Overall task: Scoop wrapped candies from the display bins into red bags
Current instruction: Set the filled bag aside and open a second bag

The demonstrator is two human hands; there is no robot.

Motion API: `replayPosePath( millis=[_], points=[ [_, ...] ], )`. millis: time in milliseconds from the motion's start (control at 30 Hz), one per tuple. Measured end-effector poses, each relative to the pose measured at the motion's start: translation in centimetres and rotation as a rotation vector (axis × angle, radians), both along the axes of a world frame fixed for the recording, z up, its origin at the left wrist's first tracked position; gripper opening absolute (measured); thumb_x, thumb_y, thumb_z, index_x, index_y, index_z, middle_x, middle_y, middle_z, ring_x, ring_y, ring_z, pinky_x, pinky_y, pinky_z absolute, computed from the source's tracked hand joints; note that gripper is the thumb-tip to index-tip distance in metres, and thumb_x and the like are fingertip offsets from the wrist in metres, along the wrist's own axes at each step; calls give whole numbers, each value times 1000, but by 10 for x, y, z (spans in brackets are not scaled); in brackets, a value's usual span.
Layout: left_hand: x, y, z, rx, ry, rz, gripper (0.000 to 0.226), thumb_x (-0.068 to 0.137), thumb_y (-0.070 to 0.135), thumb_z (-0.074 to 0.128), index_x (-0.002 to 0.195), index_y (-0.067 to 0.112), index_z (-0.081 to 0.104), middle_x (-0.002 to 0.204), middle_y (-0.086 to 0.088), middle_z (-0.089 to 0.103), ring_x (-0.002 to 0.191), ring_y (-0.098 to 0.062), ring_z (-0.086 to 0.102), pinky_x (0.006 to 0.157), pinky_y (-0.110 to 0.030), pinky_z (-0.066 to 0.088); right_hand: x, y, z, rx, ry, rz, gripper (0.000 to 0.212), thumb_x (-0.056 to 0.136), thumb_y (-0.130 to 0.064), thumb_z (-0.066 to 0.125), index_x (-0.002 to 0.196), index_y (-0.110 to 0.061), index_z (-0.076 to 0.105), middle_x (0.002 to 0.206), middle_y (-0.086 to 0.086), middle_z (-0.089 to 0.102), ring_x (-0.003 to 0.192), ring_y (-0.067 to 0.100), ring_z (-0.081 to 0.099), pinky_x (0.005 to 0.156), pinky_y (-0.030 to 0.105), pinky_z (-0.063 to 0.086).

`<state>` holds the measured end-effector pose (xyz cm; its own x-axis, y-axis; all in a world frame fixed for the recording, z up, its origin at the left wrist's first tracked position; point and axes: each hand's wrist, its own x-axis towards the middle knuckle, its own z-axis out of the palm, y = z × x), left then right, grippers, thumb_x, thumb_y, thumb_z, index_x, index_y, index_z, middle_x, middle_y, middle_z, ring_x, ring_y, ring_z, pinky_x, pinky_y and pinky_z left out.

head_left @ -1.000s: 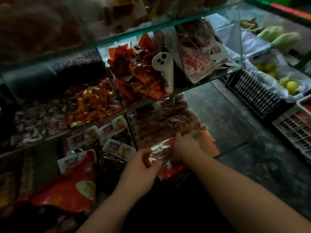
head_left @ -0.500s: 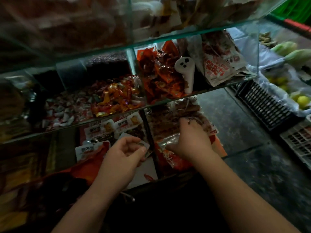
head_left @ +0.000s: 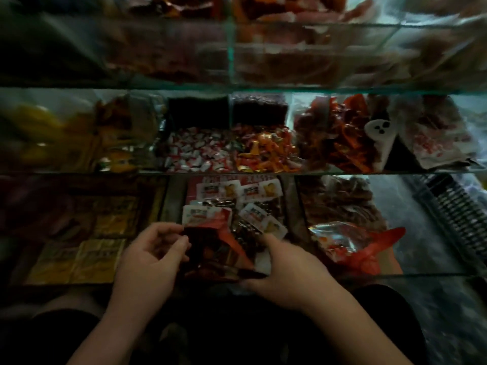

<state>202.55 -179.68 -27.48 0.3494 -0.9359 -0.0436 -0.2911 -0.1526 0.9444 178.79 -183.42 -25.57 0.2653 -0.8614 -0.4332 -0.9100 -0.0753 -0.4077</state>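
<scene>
A red bag (head_left: 216, 248) with dark contents lies at the front of the lower middle bin. My left hand (head_left: 152, 256) pinches its left top edge, fingers curled. My right hand (head_left: 284, 270) grips its right lower edge. A second red bag (head_left: 353, 248) with a clear front lies in the lower right bin, apart from both hands. On the middle shelf, white-and-red wrapped candies (head_left: 195, 151) and orange-gold wrapped candies (head_left: 266, 154) fill neighbouring bins. A white scoop (head_left: 379, 138) stands upright in the bin of red packets to their right.
Glass shelves (head_left: 237, 86) and dividers front every bin. White-labelled snack packs (head_left: 253, 191) lie behind the held bag. Yellow packets (head_left: 79, 259) fill the lower left bin. A black crate (head_left: 458, 212) stands on the floor at right.
The view swung left. My right hand left the red bag in the right bin and moved to the middle bin. Both hands now hold a red bag there.
</scene>
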Motion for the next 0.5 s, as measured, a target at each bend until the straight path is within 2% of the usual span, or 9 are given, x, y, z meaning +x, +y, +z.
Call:
replayPosePath(
  millis=[67,167,233,300,367,400,433,500],
  points=[
    [21,12,-9,27,-57,68,26,93,18,72,90,44,67,86,15,71,76,-5,69,63,-24,51,10,7,-4,89,124,27,87,68,-79,63,140,-43,28,125,-10,63,112,18,62,89,38,54],
    [36,21,-21,91,-143,76,20,92,23,74,92,40,64,88,25,67,77,3,65,53,-12,48,16,6,-7,166,222,45,91,80,-43,67,155,-36,17,138,-1,59,122,24,61,98,40,53],
    [38,23,-29,133,-156,29,21,90,23,76,95,40,63,88,22,67,78,2,64,56,-10,47,21,5,-3,171,204,40,87,82,-33,65,156,-39,19,141,-2,58,124,21,60,101,37,52],
    [35,24,-35,138,-202,-36,25,86,25,80,95,42,63,89,19,65,84,2,63,63,-8,46,27,6,4,94,70,-32,74,82,-33,70,143,-49,33,131,-11,62,113,12,64,89,27,56],
    [31,24,-39,108,-257,-96,27,84,28,82,95,45,63,96,25,61,92,7,59,70,-4,43,32,4,10,-41,-177,-163,54,79,-36,78,114,-62,46,107,-23,66,89,-2,67,65,13,54],
    [30,24,-41,86,-277,-118,27,84,29,82,96,44,63,97,28,60,93,9,57,73,-2,42,37,1,12,-134,-318,-216,43,79,-38,81,104,-59,53,98,-26,67,81,-5,67,57,8,50],
    [28,24,-43,68,-295,-131,26,83,31,82,98,43,65,97,30,59,93,10,57,73,-2,42,43,-1,11,-232,-458,-250,33,79,-37,83,97,-54,60,93,-29,68,79,-8,67,55,5,48],
    [29,23,-46,54,-329,-130,20,83,35,81,98,41,69,96,30,60,91,11,57,72,-3,43,60,-5,5,-352,-681,-274,23,79,-33,84,90,-45,68,90,-25,70,82,-7,67,61,5,49]
  ],
)
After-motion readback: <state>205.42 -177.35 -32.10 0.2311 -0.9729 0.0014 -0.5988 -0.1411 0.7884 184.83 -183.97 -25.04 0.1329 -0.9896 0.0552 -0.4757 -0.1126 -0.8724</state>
